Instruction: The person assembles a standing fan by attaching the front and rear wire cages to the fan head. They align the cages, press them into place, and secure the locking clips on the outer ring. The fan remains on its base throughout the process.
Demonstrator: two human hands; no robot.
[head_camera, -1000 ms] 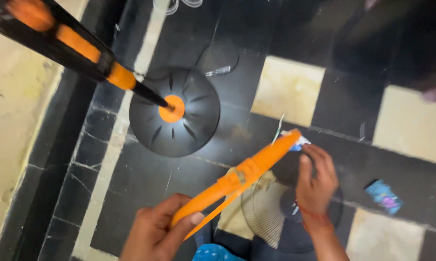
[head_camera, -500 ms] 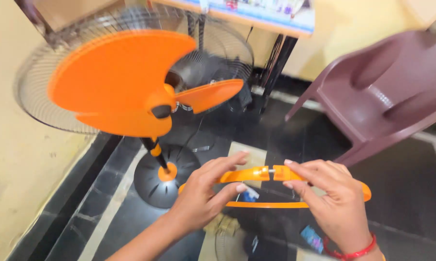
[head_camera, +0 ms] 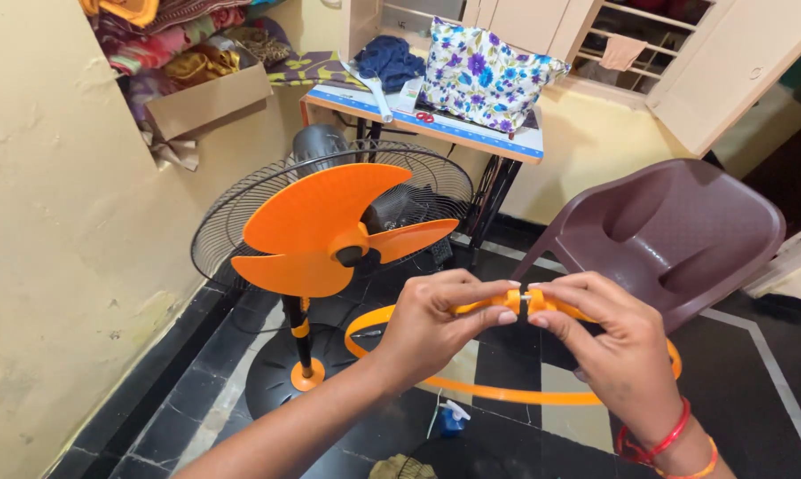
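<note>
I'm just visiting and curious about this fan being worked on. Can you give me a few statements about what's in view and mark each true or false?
1. Both hands, left hand and right hand, hold the orange ring. True.
2. The fan blades are blue. False: orange.
3. The chair lies tipped over. False: it stands upright.
4. A floral pillow sits on the table. True.

The joint of the orange ring (head_camera: 507, 390) is covered by the fingertips of the left hand (head_camera: 436, 324) and the right hand (head_camera: 609, 341), so its clasp cannot be made out. Part of the ring is hidden behind both hands. The chair (head_camera: 675, 235) legs are concealed. A wire guard (head_camera: 400, 467) is cut off by the bottom edge.
</note>
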